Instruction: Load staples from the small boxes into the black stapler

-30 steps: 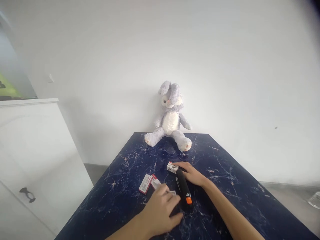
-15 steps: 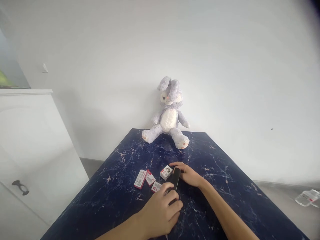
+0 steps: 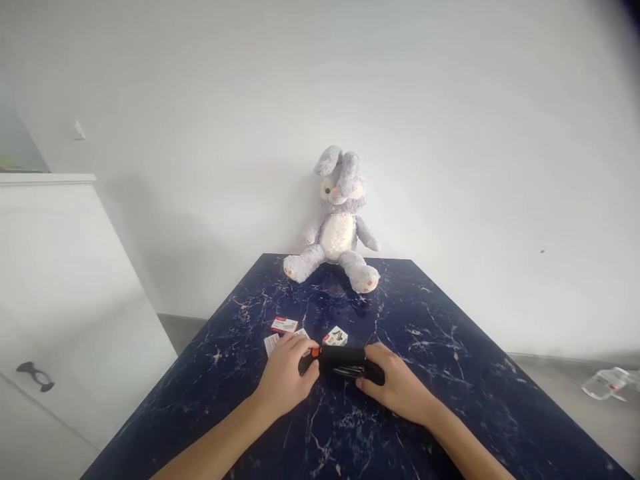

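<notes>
Table (image 3: 450, 400), dark blue marbled top, taken as the clock face with its far edge at 12 o'clock; white cabinet (image 3: 60, 280) is stood off the table at 9 o'clock; plush rabbit (image 3: 337, 233), grey and white, is seated upright at 12 o'clock against the wall, well apart from the hands; clear bottle (image 3: 607, 383) is laid on the floor at 3 o'clock. Left hand (image 3: 287, 377) and right hand (image 3: 400, 390) are held apart near the centre, each closed on one end of the black stapler (image 3: 347, 360), which is laid crosswise from 9 to 3 o'clock, on or low over the top, contact not being discernible; its orange end (image 3: 314, 351) is pinched by the left fingers, its body is wrapped by the right. Just beyond are scattered a red box (image 3: 284, 325) at 11 o'clock of the stapler, a white box (image 3: 336, 337) at 12 o'clock just beside it, and a half-hidden box (image 3: 271, 343) partly covered by the left hand. Risks judged: fingertips may be nipped if the orange end is sprung or snapped shut; the white box may be knocked by the stapler; staples, if released, may be lost against the dark veined top
</notes>
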### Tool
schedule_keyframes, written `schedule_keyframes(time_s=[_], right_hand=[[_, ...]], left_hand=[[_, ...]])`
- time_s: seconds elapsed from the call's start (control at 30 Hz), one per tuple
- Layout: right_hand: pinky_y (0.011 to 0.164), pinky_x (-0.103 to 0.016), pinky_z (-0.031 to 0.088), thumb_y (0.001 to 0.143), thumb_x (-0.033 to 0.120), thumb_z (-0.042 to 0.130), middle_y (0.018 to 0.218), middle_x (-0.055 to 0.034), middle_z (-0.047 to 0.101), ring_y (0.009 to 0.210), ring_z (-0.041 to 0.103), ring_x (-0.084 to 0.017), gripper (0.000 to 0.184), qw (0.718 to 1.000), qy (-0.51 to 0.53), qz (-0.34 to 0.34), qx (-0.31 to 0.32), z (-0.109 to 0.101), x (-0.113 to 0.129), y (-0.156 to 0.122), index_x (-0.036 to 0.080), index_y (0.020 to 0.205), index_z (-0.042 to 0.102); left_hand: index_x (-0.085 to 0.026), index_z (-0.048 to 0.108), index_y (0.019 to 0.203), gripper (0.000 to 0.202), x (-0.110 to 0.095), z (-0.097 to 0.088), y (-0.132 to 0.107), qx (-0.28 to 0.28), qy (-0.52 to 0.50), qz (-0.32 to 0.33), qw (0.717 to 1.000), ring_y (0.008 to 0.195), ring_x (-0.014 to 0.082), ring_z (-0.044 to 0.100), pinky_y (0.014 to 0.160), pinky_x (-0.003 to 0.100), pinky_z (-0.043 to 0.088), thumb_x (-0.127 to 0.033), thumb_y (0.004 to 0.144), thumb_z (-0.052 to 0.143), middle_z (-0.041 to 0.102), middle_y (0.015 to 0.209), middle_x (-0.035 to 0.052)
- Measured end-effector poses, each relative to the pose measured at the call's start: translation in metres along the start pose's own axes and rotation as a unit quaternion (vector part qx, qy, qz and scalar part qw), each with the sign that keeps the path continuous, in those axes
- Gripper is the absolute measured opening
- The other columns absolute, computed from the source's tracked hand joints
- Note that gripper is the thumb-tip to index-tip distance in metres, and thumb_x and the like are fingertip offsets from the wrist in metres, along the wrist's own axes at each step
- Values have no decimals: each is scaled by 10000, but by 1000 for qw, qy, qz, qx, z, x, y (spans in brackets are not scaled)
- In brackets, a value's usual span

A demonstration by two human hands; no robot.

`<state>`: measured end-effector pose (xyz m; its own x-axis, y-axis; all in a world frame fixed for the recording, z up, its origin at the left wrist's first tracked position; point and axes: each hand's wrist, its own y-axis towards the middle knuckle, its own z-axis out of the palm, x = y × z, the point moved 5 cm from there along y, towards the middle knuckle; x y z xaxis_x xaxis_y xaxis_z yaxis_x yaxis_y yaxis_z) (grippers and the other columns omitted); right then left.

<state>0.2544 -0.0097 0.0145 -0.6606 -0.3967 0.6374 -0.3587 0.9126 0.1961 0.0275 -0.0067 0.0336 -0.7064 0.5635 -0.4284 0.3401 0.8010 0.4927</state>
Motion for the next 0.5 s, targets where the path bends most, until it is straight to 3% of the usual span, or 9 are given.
schedule_keyframes(time_s=[0.1, 0.27, 0.5], right_hand=[[757, -316, 448, 826, 270, 653, 905, -15, 623, 892, 565, -206, 72, 1000, -8, -11, -3, 0, 3, 2, 219, 844, 605], [774, -308, 455, 852, 295, 664, 924, -1, 638, 907, 570, -194, 77, 1000, 4, -5, 6, 0, 0, 2, 230, 851, 623], [784, -326, 471, 862, 353, 664, 979, -16, 650, 893, 602, -207, 161, 1000, -9, 21, -15, 2, -13, 3, 255, 987, 642]], left_hand=[[-253, 659, 1005, 148, 0, -3, -6, -2, 61, 9, 998, 988, 270, 604, 851, 454, 523, -239, 875, 591, 682, 999, 39], [-257, 583, 1293, 391, -1, -4, -14, 6, 116, 60, 991, 1112, 289, 582, 932, 487, 513, -239, 903, 564, 637, 1228, 76], [-231, 685, 1138, 282, -3, -3, -6, 15, 100, 129, 987, 977, 243, 619, 871, 430, 539, -179, 921, 514, 691, 1017, 73]])
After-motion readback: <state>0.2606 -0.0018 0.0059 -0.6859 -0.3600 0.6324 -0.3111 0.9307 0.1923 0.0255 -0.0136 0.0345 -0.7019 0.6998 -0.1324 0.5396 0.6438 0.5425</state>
